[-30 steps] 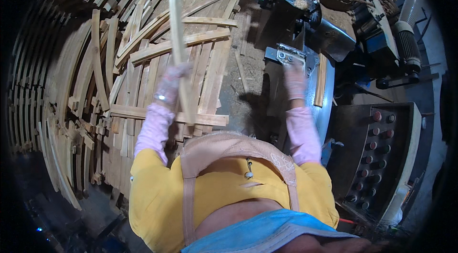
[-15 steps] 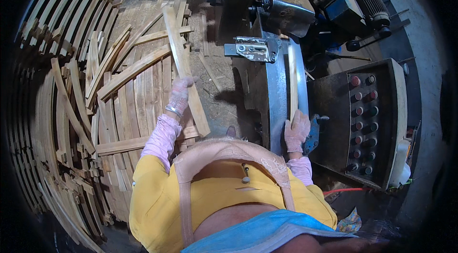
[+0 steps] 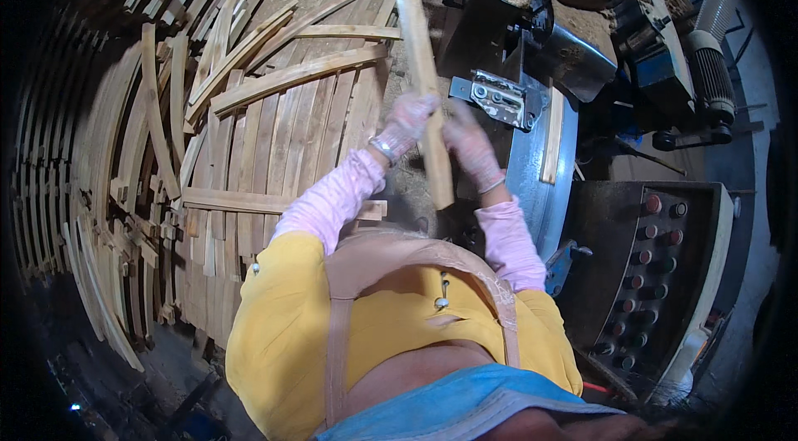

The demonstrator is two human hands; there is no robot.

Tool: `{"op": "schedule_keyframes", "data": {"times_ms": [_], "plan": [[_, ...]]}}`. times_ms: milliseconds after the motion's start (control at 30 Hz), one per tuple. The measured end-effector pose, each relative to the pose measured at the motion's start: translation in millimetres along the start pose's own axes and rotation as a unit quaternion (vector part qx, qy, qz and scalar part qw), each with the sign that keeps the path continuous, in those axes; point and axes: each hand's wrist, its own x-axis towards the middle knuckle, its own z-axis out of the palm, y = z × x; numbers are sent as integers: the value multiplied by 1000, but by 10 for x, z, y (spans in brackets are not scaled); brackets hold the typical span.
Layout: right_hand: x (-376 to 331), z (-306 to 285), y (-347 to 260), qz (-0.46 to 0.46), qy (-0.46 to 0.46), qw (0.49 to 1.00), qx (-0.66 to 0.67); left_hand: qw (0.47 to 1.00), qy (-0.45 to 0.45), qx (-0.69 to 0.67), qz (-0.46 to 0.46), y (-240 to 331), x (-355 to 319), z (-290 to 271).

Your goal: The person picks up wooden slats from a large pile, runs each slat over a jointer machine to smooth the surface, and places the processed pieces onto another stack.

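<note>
My left hand (image 3: 406, 123), in a pale knit glove, is closed around a long wooden slat (image 3: 422, 50) that stands tilted between me and the machine. Beside the slat's lower half is my right hand (image 3: 474, 150), gloved too and smeared by motion; whether its fingers touch the wood cannot be made out. A second wooden slat (image 3: 551, 137) lies on the machine's metal bed (image 3: 529, 167) with no hand on it. Just beyond my right hand, a metal guide bracket (image 3: 497, 98) is fixed at the bed's edge.
To the left are a layer of wooden slats (image 3: 274, 150) with loose curved pieces (image 3: 299, 79) on top, and tall stacks of curved slats (image 3: 112, 133). A control panel with buttons (image 3: 652, 275) stands at the right. Sawdust-covered machinery (image 3: 573, 34) and a motor (image 3: 709, 75) are farther back.
My right hand has let go of the slat on the machine bed and moved left beside the held slat. My left hand has brought that slat rightward. The view has shifted.
</note>
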Motion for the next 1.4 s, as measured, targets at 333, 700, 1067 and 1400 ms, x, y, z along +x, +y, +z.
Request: {"op": "schedule_keyframes", "data": {"times_ms": [333, 700, 1067, 1400], "plan": [[-2058, -1025, -323, 226, 209, 912, -273, 736, 130, 662, 57, 400, 593, -2006], [-1413, -1076, 565, 146, 301, 777, -533, 661, 109, 742, -39, 388, 425, -2607], [-291, -162, -635, 30, -35, 998, -50, 992, -4, -123, 4, 897, 198, -364], [-3102, -489, -221, 293, 254, 890, -240, 634, -467, 606, 112, -598, -424, 74]]}}
